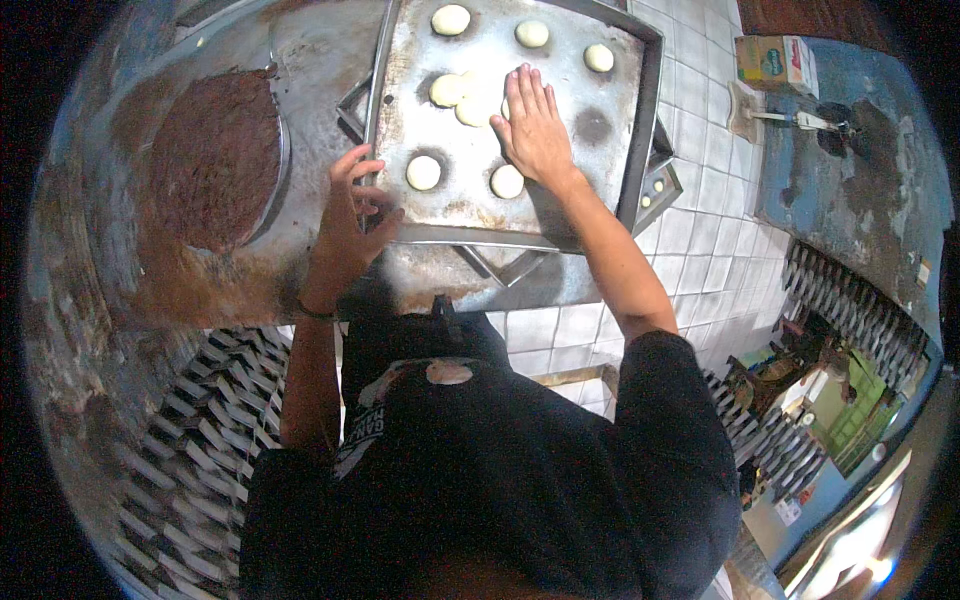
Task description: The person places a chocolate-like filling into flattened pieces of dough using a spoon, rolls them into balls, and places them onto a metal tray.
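A metal baking tray (480, 214) holds several pale dough balls, with a separate one (451, 20) near its far edge. Two dough pieces (448, 90) touch each other left of the middle. My right hand (536, 139) lies flat over the tray, fingers straight and thumb out. A pale dough piece (505, 109) shows partly beside its fingers; the rest is hidden. Just below the wrist side sits another ball (507, 181). Beside the tray's left rim, my left hand (356, 206) has its fingers spread and curved; whether it touches the rim I cannot tell.
Under this tray, other trays (667, 196) stick out at angles. A dark brown crumbly mass (214, 161) fills a round metal pan on the worn table (315, 45). Right, across white floor tiles (694, 247), a second table (817, 180) bears a cardboard box (776, 64).
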A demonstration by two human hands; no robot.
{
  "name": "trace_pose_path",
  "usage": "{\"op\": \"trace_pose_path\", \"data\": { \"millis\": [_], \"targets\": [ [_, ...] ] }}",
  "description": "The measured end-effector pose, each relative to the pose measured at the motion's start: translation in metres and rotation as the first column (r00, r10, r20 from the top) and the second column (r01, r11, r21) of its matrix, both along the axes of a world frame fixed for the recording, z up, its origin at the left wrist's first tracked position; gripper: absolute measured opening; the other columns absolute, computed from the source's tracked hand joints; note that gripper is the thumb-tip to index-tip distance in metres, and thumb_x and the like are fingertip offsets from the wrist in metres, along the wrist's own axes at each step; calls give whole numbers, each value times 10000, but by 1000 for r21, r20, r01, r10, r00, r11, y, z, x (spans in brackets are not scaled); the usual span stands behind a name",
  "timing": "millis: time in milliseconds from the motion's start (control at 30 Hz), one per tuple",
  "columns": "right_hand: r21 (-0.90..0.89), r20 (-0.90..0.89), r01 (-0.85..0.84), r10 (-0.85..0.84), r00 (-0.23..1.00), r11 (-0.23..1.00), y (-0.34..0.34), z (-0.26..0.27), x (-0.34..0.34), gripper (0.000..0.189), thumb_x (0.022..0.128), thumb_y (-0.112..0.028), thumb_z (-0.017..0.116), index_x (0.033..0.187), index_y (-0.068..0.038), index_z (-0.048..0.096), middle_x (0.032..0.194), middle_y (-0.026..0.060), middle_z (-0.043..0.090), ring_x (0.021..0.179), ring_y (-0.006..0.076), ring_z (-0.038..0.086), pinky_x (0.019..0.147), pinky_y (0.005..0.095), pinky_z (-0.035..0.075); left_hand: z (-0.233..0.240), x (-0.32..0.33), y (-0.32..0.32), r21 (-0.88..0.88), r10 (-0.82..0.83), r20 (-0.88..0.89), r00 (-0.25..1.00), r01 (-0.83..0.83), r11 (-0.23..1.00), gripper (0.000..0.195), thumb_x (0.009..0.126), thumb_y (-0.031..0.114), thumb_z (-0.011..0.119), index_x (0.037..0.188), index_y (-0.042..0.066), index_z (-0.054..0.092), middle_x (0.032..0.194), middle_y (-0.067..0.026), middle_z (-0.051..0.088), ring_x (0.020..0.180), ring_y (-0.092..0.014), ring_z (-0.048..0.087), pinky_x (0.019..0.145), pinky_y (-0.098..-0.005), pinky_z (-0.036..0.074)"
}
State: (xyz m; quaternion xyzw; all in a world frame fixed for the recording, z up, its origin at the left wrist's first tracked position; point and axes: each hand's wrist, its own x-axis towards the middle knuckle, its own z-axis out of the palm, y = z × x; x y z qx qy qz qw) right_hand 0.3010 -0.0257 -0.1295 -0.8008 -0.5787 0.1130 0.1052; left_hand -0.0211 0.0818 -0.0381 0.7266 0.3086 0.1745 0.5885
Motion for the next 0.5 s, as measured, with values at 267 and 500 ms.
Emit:
{"op": "trace_pose_path", "data": {
  "millis": [267,500],
  "targets": [
    [62,-95,203,-197,976,977,-56,58,69,592,988,-310,690,1503,-72,523,1593,308,400,1388,478,496,1137,500,449,12,-4,10,49,8,0,1000,-8,999,863,855,-11,790,1562,64,301,1421,-159,558,1010,-168,665,840,-288,562],
    [-325,-788,161,-361,499,932,-172,125,-5,159,967,-133,748,1037,8,768,921,68,779,883,170,725,783,344,587,25,-12,16,-49,51,-7,999,-52,997,758,872,-28,744,1525,26,364,1372,-135,599,1028,-167,661,855,-289,557]
  ]
}}
